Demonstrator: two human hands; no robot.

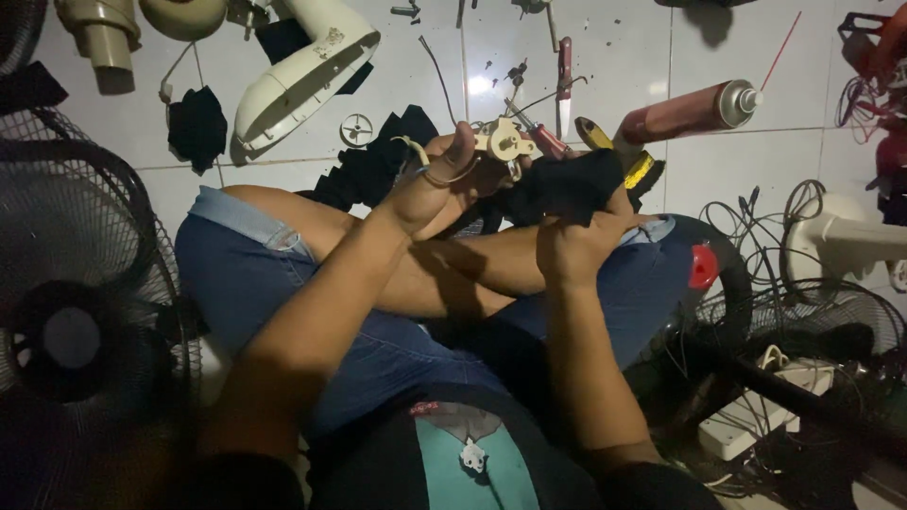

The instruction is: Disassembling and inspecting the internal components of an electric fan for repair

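My left hand (pixel 430 184) is closed around a small beige gear part (pixel 505 140), held up over my knees, probably for light. Right hand (pixel 572 247) grips a black cloth (pixel 567 184) against it. Spray can (pixel 694 111) lies nearby on the floor tiles (pixel 605 57).

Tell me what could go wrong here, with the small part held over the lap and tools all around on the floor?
1. The left hand pinches the small beige part above the lap; a slip could drop it among the loose bits on the tiles.
2. The black cloth in the right hand hides some of the work, so fingers may get nipped.
3. The spray can lies on its side and could roll.
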